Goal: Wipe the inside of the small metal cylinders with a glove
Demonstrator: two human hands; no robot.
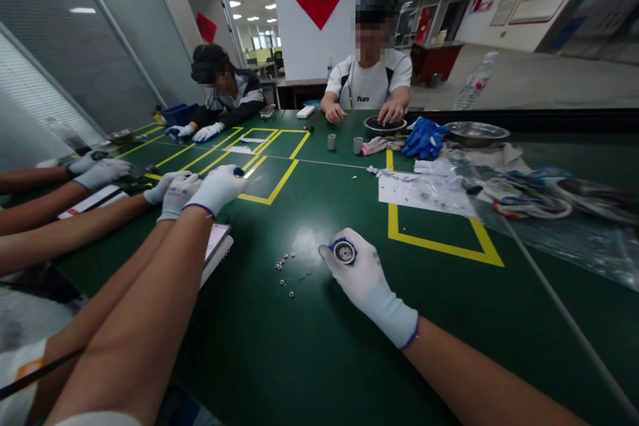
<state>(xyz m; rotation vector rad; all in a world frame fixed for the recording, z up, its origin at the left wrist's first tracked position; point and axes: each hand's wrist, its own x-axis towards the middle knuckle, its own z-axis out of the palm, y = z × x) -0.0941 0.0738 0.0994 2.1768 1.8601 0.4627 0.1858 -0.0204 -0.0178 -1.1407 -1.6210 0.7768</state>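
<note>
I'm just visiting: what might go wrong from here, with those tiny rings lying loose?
The small rings lie loose on the table, so a brush from the right hand might scatter them.

The round part is held in that gloved hand above the tabletop; if the grip loosened, it might drop.

The left hand is close beside a co-worker's gloved hand, so the two might bump.
</note>
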